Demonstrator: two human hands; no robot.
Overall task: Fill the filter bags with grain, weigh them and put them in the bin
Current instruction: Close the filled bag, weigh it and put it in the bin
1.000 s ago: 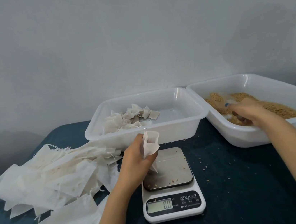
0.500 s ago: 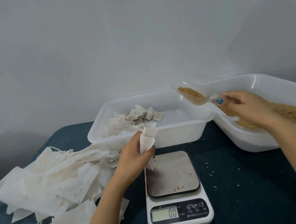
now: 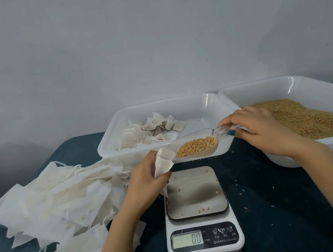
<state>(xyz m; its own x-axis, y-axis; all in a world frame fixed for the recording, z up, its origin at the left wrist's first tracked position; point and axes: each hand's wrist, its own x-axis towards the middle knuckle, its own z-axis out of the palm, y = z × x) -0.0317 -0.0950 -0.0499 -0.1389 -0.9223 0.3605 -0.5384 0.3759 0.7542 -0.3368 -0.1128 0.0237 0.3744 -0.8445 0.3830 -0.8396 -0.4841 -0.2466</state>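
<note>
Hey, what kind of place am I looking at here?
Probably a small hand-packing workstation: a digital scale, a white bin of loose grain, and a pile of empty filter bags on a dark table.

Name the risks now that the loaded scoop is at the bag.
1. The scoop in the right hand holds grain, and its lip looks wider than the mouth of the filter bag that the left hand pinches; kernels may spill past it.
2. On the platform of the scale, which reads 0.0, stray kernels already lie; more could skew the weighing.
</note>
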